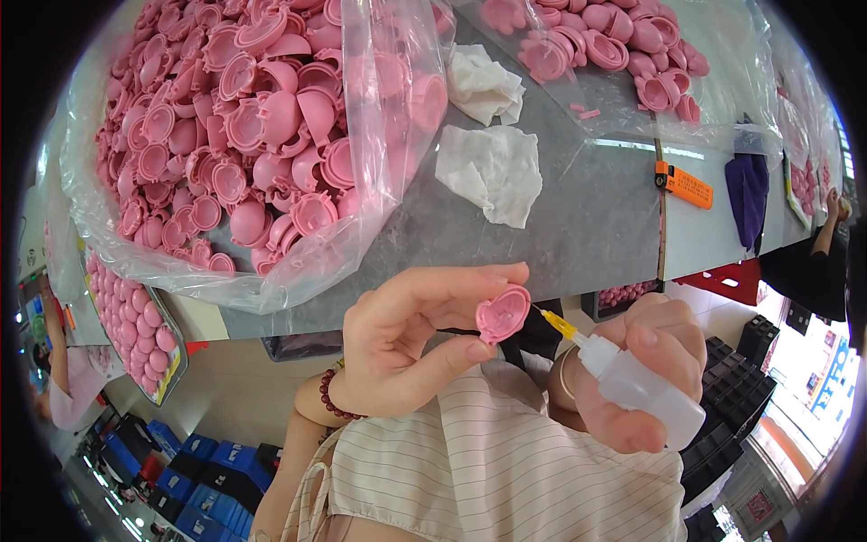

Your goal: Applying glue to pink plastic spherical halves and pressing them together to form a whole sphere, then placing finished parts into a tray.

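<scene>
A pink cup-shaped piece (502, 314) is held in the L hand (388, 352), pinched by the rim betw. thumb and fingers, open face left uncovered and turned up, prob. so the hollow and edge can be seen and reached. In the R hand (652, 361) a soft white bottle (646, 393) is gripped, fingers curled round its body, presumably b/c it can be squeezed from there; its yellow nozzle (558, 323) is aimed at the cup's near edge, thin tip v. close, contact can't be told. Both are held over the lap, just off the grey table (578, 248), maybe for a closer view. Loose pink pcs are kept in an open clear bag (298, 287) on the L, prob. for easy picking; more are heaped far R (623, 45). Two crumpled tissues (488, 176) are left betw. the heaps, w/in reach, likely for wiping. An orange tool (684, 185) is laid aside, R.
</scene>
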A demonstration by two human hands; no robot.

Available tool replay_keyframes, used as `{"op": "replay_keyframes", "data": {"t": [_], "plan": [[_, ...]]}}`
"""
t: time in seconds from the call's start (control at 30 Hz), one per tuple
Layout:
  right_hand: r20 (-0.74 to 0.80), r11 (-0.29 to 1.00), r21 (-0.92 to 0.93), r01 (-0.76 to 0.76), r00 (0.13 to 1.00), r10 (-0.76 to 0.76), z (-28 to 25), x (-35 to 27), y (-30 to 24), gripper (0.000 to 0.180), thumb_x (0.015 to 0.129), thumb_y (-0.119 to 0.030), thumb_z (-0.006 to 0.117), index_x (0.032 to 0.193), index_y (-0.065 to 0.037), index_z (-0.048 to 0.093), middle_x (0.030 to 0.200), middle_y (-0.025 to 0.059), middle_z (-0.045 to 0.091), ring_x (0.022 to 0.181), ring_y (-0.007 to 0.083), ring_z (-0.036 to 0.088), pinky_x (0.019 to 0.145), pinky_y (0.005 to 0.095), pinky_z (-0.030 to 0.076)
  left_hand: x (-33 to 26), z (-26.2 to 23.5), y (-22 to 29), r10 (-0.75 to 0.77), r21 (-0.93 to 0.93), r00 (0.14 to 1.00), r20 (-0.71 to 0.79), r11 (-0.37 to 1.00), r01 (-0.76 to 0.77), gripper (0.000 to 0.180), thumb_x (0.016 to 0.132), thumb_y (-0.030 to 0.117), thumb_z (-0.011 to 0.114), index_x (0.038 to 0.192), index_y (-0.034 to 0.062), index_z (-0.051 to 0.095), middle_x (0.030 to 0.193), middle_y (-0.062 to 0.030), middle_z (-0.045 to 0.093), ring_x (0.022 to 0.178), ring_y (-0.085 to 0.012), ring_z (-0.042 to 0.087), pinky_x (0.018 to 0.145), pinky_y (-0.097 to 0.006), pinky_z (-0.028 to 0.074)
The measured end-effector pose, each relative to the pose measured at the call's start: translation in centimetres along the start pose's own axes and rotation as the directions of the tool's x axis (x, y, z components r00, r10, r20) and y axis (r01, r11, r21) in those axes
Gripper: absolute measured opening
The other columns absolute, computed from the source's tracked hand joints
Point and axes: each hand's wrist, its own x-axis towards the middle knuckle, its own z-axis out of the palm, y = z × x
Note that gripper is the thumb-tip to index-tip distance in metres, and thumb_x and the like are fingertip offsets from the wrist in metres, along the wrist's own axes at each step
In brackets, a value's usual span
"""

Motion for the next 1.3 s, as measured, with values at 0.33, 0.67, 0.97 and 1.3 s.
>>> {"op": "replay_keyframes", "data": {"t": [0.33,0.67,0.97,1.3], "plan": [[-0.072,0.959,0.282,0.002,0.997,0.019,0.3,-0.8,0.3,0.051,0.076,-0.049,0.052,0.088,0.000,0.051,0.062,0.0042,0.045,0.053,0.0140,0.045,0.038,0.0222,0.035,-0.3,-0.3,-0.4,-0.010,-0.072,1.000,-0.021,0.997,0.008,0.040,0.074,-0.011,0.051,0.111,-0.0072,0.038,0.116,-0.0252,0.044,0.101,-0.0205,0.050,0.084,-0.030,0.042],[-0.400,0.687,-0.389,-0.614,0.784,0.474,-10.2,3.3,9.8,0.036,0.075,-0.002,0.058,0.104,0.010,0.040,0.101,0.0175,0.054,0.087,0.0190,0.055,0.077,0.0281,0.044,0.0,-0.7,0.5,-0.098,-0.368,0.994,0.052,0.923,0.110,0.043,0.076,-0.002,0.053,0.115,-0.0057,0.035,0.115,-0.0241,0.045,0.101,-0.0218,0.050,0.084,-0.033,0.043],[-0.225,0.735,-0.619,-0.277,0.959,0.172,-6.8,4.1,7.9,0.022,0.074,-0.006,0.059,0.093,0.002,0.053,0.085,0.0108,0.056,0.080,0.0180,0.052,0.070,0.0276,0.042,0.0,-1.0,0.6,-0.064,-0.352,0.996,0.064,0.932,0.083,0.046,0.074,-0.003,0.055,0.115,-0.0051,0.035,0.114,-0.0248,0.045,0.100,-0.0217,0.051,0.083,-0.033,0.043],[0.370,0.762,-0.648,0.013,0.879,0.300,-3.9,6.5,8.7,0.017,0.073,-0.006,0.054,0.089,-0.001,0.058,0.093,0.0088,0.058,0.080,0.0202,0.050,0.073,0.0290,0.037,-0.5,-0.6,0.9,-0.095,-0.272,0.995,-0.036,0.959,0.082,0.044,0.073,0.007,0.060,0.110,-0.0030,0.038,0.108,-0.0243,0.049,0.084,-0.0203,0.055,0.069,-0.029,0.047]]}}
